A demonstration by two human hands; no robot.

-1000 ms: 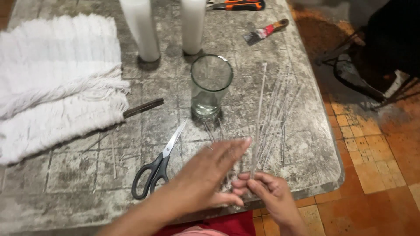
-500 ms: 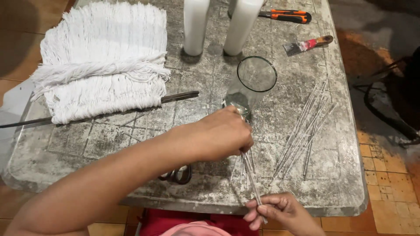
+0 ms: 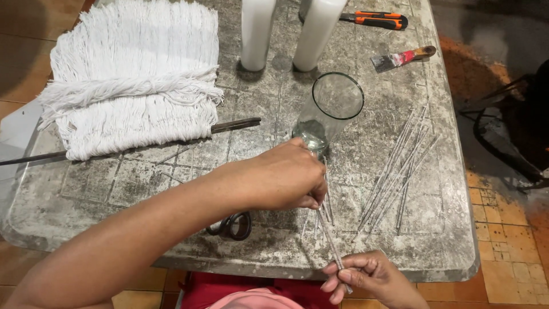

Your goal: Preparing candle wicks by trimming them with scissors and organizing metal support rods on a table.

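Pinching one thin stick (image 3: 330, 236) at both ends, my left hand (image 3: 286, 178) closed at 11 o'clock and right hand (image 3: 366, 276) at 5, I judge it light, brittle, best held near the ends, over the tabletop (image 3: 171, 189) edge.

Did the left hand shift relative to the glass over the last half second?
Barely. The left hand still sits just below the glass base, pinching the thin stick that the right hand holds; only its fingertips have eased slightly down.

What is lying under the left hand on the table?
Under the left hand only the black handles of the scissors show; their blades are covered. The thin stick comes out toward the right hand.
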